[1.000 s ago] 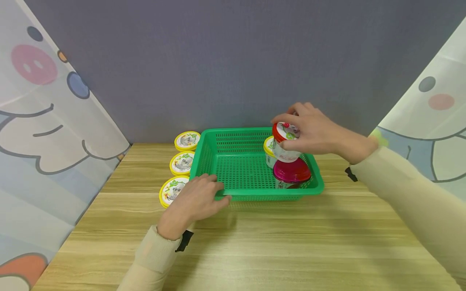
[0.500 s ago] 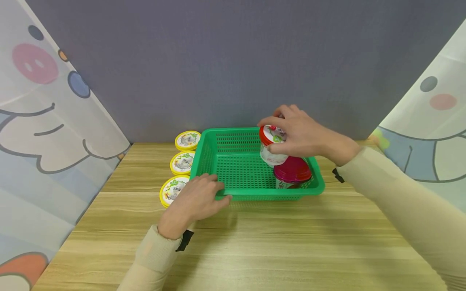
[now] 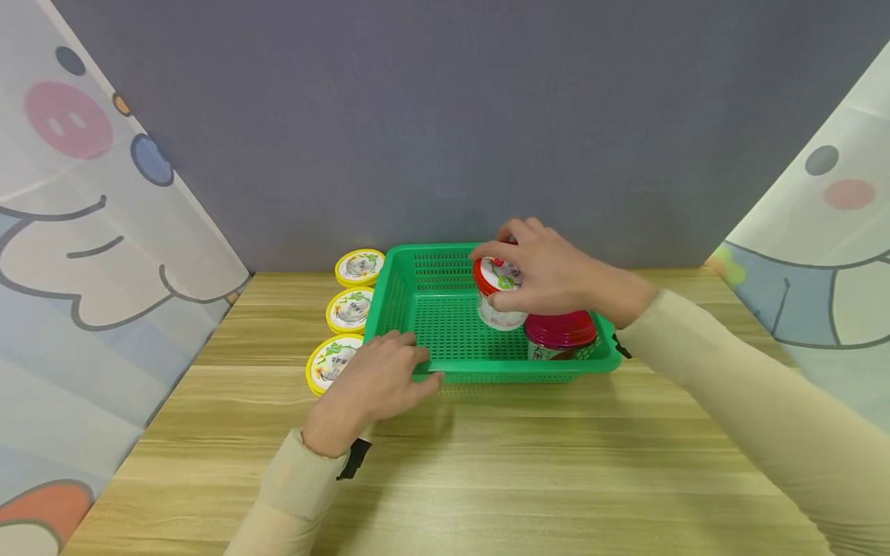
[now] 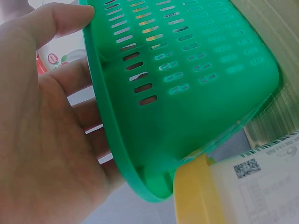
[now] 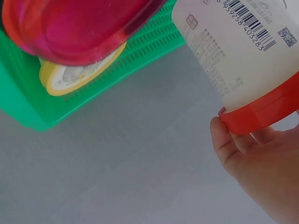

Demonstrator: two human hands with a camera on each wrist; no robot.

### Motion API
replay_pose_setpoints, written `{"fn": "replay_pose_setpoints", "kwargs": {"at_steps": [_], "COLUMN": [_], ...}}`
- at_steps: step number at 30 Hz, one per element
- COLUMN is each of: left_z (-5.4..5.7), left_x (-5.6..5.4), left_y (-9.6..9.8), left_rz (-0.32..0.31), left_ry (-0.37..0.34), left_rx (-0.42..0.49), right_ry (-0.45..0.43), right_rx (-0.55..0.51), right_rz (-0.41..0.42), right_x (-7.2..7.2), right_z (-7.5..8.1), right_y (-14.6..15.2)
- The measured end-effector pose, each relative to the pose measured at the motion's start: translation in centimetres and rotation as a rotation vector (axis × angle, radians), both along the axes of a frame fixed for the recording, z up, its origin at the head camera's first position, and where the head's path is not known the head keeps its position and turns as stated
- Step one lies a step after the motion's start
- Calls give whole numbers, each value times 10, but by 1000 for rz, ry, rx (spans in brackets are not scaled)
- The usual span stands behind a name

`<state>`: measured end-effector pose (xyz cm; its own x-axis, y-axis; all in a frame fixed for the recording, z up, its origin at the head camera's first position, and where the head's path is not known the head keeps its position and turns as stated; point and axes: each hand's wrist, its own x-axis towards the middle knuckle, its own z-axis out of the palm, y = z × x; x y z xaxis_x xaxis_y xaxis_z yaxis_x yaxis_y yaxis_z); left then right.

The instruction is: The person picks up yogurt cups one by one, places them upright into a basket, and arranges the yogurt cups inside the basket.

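Note:
My right hand grips a white plastic cup with a red lid by its lid. The cup is over the middle-right of a green slotted basket; whether its base touches the floor cannot be told. In the right wrist view its barcode side shows. My left hand holds the basket's front left rim, fingers over the edge and thumb on the outside. A tub with a magenta lid stands in the basket's right end. Beside it, a yellow-lidded cup appears in the right wrist view.
Left of the basket, three yellow-lidded cups stand in a row on the wooden table. The nearest is close to my left hand. A grey panel rises behind, with cartoon-print curtains on both sides.
My right hand has carried the red-lidded cup leftward and lower, from above the magenta-lidded tub toward the basket's middle. My left hand and the basket have stayed put.

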<state>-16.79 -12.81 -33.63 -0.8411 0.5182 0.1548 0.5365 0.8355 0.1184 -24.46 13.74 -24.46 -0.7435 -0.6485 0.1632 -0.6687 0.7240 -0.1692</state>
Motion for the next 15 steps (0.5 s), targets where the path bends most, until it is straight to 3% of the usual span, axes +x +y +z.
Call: {"fn": "replay_pose_setpoints", "kwargs": {"at_steps": [15], "left_z": [1], "left_x": [0], "left_y": [1], "left_rz": [1], "left_ry": [-3], "left_rx": [-3], "right_ry": [-5], "right_rx": [17], "right_rz": [50], "right_x": [-2], "right_z": [-20], "right_y": [-12]}}
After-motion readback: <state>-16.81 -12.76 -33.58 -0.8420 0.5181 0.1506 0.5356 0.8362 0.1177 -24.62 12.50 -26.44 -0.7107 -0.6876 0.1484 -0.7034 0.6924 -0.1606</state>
